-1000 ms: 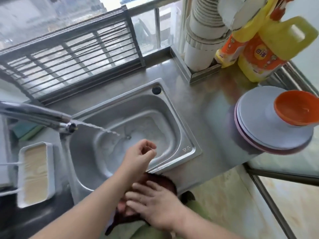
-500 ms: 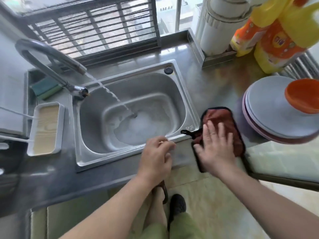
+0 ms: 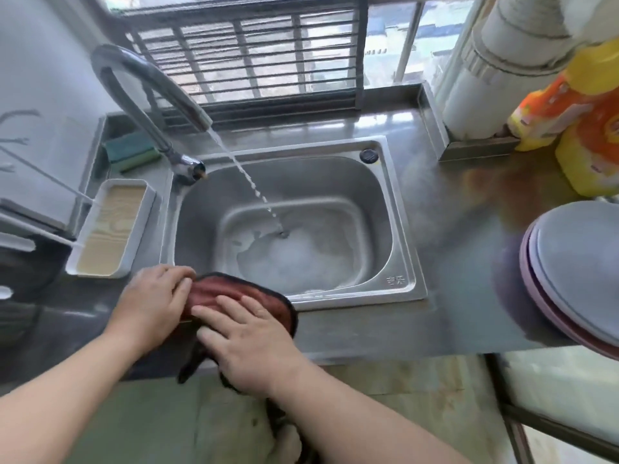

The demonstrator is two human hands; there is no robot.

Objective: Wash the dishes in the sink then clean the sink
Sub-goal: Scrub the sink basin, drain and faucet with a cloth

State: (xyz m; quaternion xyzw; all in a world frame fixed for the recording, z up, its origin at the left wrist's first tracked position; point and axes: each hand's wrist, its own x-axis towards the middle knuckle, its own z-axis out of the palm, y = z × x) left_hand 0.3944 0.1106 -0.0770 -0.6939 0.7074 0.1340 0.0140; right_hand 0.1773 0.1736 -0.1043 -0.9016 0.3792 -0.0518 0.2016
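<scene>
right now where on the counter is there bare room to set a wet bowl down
Bare steel lies right of the sink, between it and the plates, and along the back strip by the window rack. The left side is crowded: tray, sponge, faucet. Both hands and the cloth fill the front edge.

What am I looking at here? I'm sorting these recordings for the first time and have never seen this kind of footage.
There is no machine: a person wears a camera on the head, looking down at their own two bare hands. The view shows a steel counter with a sink set into it; the tap is running into foamy water. The left hand grips the edge of a dark red cloth at the sink's front left corner, and the right hand lies flat on it, fingers straight. To the left are a white tray and a green sponge; to the right are stacked plates and yellow detergent bottles.
</scene>
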